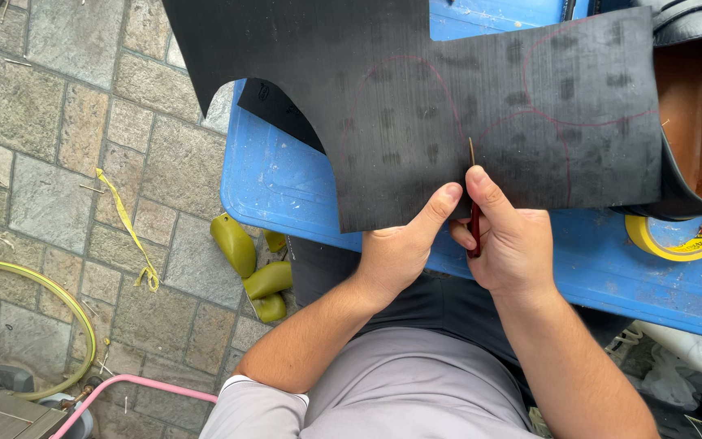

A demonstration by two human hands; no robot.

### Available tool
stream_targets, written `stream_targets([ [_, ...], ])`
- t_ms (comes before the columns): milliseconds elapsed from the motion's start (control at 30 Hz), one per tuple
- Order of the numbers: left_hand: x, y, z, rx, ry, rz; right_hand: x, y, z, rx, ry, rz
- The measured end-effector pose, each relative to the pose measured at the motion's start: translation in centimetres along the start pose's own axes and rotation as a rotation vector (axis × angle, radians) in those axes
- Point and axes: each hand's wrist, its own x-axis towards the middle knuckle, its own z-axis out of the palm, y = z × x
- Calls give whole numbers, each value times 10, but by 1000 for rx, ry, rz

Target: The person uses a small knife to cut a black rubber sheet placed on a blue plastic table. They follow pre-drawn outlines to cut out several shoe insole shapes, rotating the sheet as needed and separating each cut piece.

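A large black rubber sheet [416, 89] lies across a blue table [286, 187], with faint red outlines drawn on it. My left hand [400, 244] pinches the sheet's near edge, thumb on top. Right beside it, my right hand [509, 236] grips a red-handled knife [474, 219], and its thin blade points up into the sheet near a drawn line. The two hands almost touch at the sheet's edge.
A black shoe with a tan inside [700, 114] rests at the table's right end, over a roll of yellow tape [684, 236]. Olive-green shoe forms [249, 264] lie on the stone floor below the table. A yellow hose [50, 284] and a pink tube [140, 386] curve at lower left.
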Motion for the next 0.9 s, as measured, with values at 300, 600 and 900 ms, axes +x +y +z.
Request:
stream_targets([
  [300,1,2,-1,-111,-47,-45,-3,2,4,2,-3,-30],
  [600,-1,0,-3,-116,-39,-53,-6,3,11,-18,42,-56],
  [900,0,-2,-2,-130,-37,-63,-6,4,14,-41,60,-94],
])
